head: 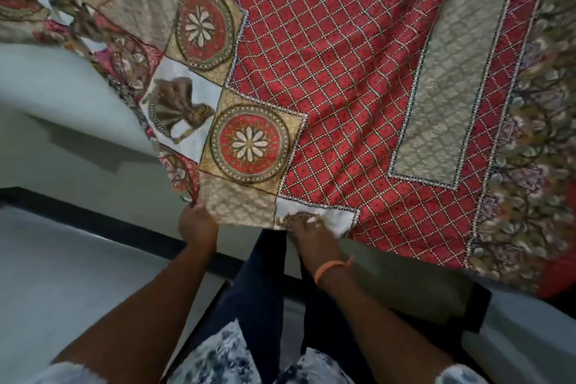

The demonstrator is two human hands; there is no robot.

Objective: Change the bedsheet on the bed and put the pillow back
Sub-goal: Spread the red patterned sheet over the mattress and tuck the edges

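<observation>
A patterned bedsheet (336,72), red lattice with beige panels and round flower medallions, spreads out in front of me and fills the upper view. My left hand (197,224) grips its near hem, fingers curled round the cloth edge. A little to the right, my right hand (311,232), with an orange band on the wrist, holds the same hem at a white patch. The sheet's right border hangs down over a pale bed edge (389,262). No pillow is in view.
A pale surface (56,78) shows at the left beside the sheet. The grey tiled floor (62,274) with dark lines lies below. My dark trouser legs (265,284) stand between my arms, close to the bed edge.
</observation>
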